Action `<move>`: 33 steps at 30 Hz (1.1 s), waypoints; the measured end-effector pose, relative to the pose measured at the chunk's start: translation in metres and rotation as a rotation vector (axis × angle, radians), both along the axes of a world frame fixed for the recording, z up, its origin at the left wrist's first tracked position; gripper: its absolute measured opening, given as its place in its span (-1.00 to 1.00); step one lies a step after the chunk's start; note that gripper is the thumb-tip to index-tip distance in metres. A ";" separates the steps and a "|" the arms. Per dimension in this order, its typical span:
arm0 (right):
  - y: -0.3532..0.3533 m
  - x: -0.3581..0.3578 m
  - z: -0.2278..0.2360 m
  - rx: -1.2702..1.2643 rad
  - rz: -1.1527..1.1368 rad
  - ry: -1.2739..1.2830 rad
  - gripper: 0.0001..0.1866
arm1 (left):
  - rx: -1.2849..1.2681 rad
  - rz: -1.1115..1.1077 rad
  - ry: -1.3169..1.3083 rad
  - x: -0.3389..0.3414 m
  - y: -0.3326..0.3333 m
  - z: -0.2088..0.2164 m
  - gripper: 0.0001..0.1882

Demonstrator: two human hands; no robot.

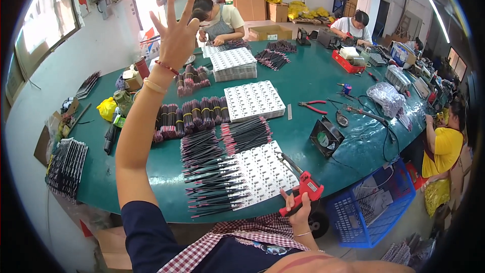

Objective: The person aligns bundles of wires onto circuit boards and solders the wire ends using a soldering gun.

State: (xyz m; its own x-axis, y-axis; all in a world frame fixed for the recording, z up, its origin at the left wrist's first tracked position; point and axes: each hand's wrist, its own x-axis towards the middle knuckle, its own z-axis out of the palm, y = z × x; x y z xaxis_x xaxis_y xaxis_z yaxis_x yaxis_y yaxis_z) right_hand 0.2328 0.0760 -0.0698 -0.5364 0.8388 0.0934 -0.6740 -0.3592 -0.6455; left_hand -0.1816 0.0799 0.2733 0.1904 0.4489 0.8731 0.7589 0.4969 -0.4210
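Observation:
My left hand [176, 40] is raised high over the table's left side, some fingers stretched apart, with nothing in it. A red soldering gun [309, 187] is gripped in my right hand [301, 212] at the table's near edge. Its thin tip points up and left over a white sheet [260, 174] printed with rows of small dark marks. Black wires with reddish ends [212, 187] lie in rows across the sheet's left part. More such wires [246, 134] sit just beyond it, beside a stack of white sheets [255, 99].
Tied wire bundles [194, 114] line the table's left middle. To the right are a small black fan [326, 136], red-handled pliers [313, 106] and cables. A blue crate [374, 207] stands by the right edge. Several other people are around the table.

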 end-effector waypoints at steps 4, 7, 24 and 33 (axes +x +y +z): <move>-0.001 -0.001 0.005 0.028 -0.004 -0.056 -0.55 | 0.009 0.048 0.018 -0.008 -0.005 -0.005 -0.87; 0.000 -0.001 0.001 0.014 -0.010 -0.054 -0.55 | -0.004 0.083 0.013 -0.009 -0.007 -0.008 -0.87; 0.005 0.001 -0.002 0.015 0.045 -0.006 -0.55 | 0.036 0.040 0.039 -0.026 -0.008 -0.022 -0.85; 0.005 -0.002 0.002 0.031 0.042 -0.041 -0.53 | -0.220 -0.250 -0.501 0.031 -0.023 -0.059 -0.95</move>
